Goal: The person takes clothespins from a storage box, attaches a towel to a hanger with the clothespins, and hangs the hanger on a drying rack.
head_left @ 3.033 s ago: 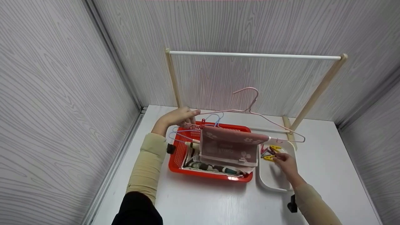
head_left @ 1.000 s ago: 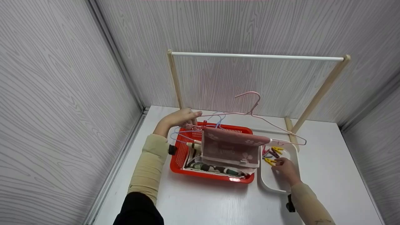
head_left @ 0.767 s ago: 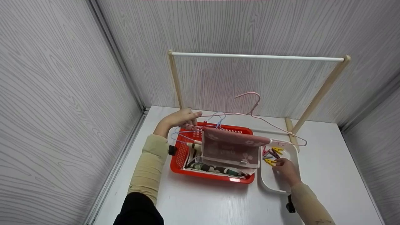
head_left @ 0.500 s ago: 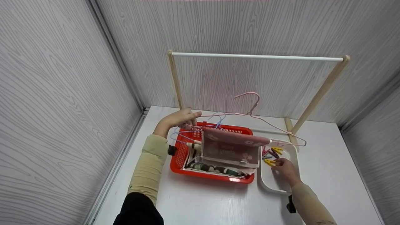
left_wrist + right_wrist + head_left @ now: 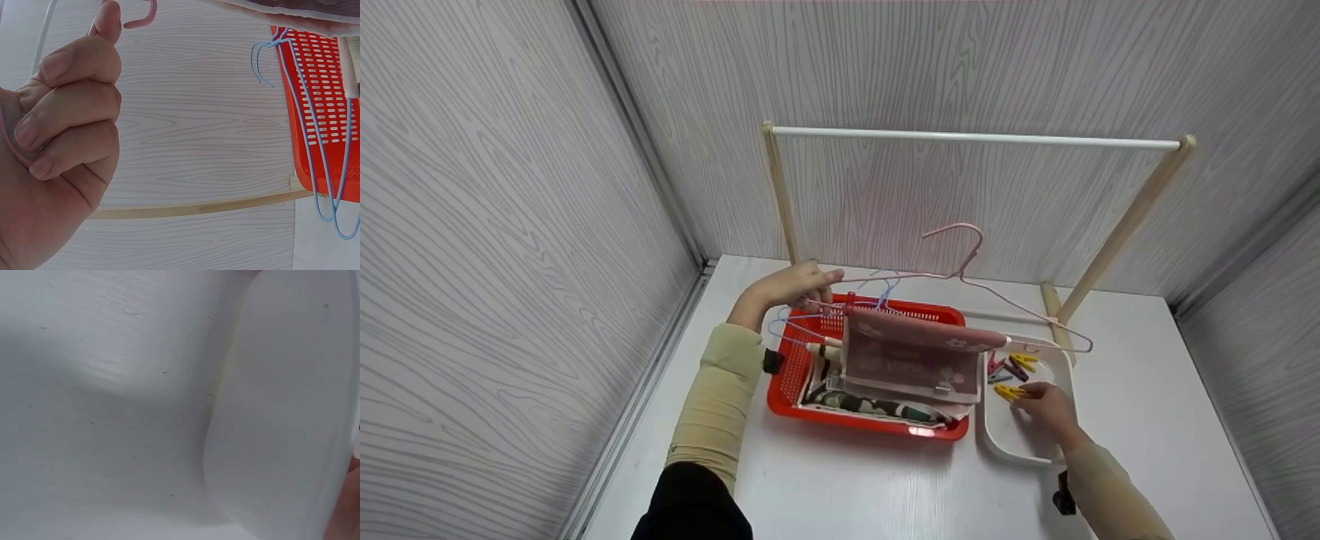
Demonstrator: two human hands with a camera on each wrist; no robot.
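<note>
My left hand (image 5: 802, 283) grips the left end of a pink clothes hanger (image 5: 1012, 300); in the left wrist view its fingers (image 5: 73, 101) curl round the thin rod. A pink flowered towel (image 5: 915, 352) is folded over the hanger's lower bar, with a red clothespin (image 5: 850, 300) at its left top corner. Down in the white tray (image 5: 997, 446), my right hand (image 5: 1048, 409) pinches a yellow clothespin (image 5: 1006, 392). Beside it lie another yellow clothespin (image 5: 1024, 360), a dark one (image 5: 1018, 370), and red and grey ones. The right wrist view shows mostly tray wall (image 5: 281, 410).
Under the towel stands a red basket (image 5: 784, 401) holding blue hangers (image 5: 799, 328) and a folded camouflage cloth (image 5: 870, 403). Behind is a rack with a white rail (image 5: 975, 137) on wooden posts (image 5: 1125, 225). Walls close off the left, back and right.
Since the first frame, my right hand has moved from the dark clothespin to the nearer yellow one. Lately it has barely shifted. The left hand keeps its grip on the hanger.
</note>
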